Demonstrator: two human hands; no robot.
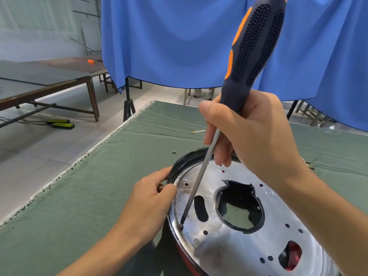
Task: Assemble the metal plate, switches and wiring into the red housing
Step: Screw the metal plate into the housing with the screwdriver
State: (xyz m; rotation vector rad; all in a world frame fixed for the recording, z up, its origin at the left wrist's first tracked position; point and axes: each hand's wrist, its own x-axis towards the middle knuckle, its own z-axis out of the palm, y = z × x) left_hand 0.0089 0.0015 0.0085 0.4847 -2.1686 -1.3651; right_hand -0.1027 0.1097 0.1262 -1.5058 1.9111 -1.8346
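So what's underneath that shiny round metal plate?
Beneath the shiny round metal plate sits the red housing. Through its big central cut-out shows the green table cloth; a smaller opening glows red. Everything else is covered.

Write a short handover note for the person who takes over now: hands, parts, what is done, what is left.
Right hand grips the screwdriver; its tip sits on a screw at the metal plate edge.
Left hand holds the rim of the red housing.
Done: plate lies in the housing.
Left: whether this screw is tight cannot be told; other holes look empty; switches and wiring not visible.
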